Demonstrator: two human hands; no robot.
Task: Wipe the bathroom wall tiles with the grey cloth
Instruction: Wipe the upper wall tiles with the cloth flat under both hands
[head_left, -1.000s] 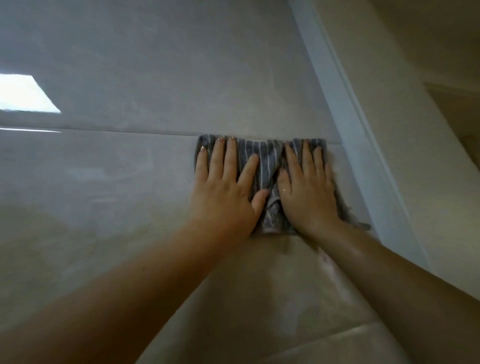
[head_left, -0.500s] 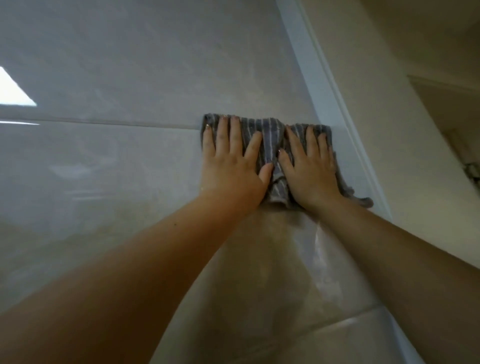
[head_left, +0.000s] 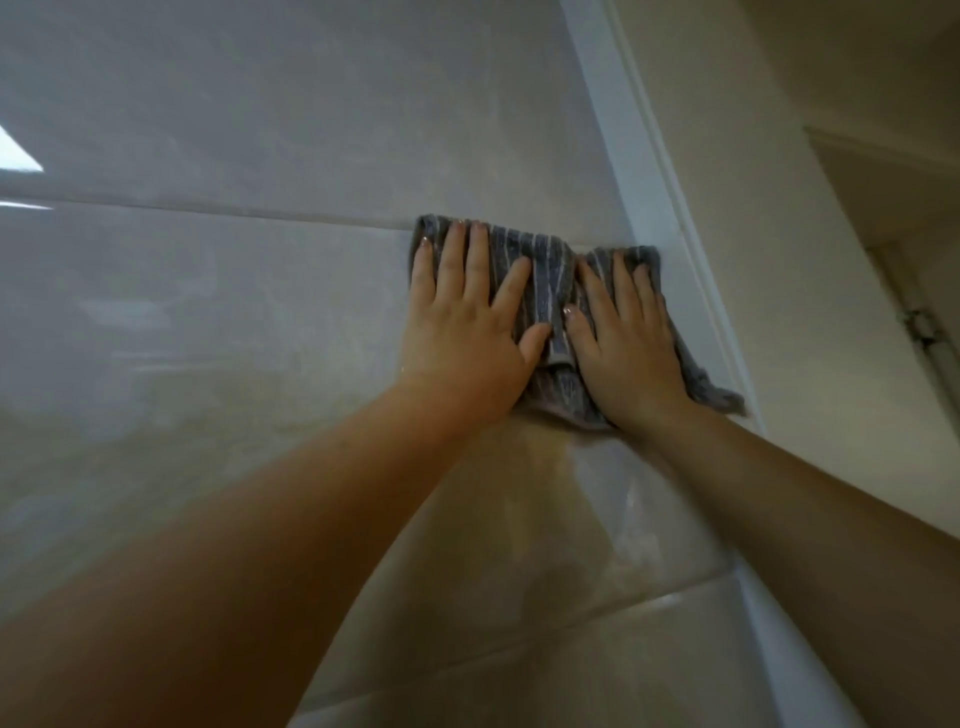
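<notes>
A grey cloth (head_left: 549, 291) with thin pale stripes lies flat against the glossy beige wall tiles (head_left: 234, 322), just below a horizontal grout line. My left hand (head_left: 467, 322) presses its left half with fingers spread and pointing up. My right hand (head_left: 623, 332) presses the right half the same way. A corner of the cloth hangs loose past my right wrist. Both arms reach up and forward.
A white trim strip (head_left: 649, 197) runs down the tiled wall's right edge, touching the cloth's right end. Beyond it is a plain cream wall (head_left: 779, 260) and a door hinge (head_left: 922, 325). A bright reflection (head_left: 15, 156) sits at the far left.
Both hands and the cloth have slid slightly up and to the right along the tile, toward the white trim. The hands stay flat on the cloth.
</notes>
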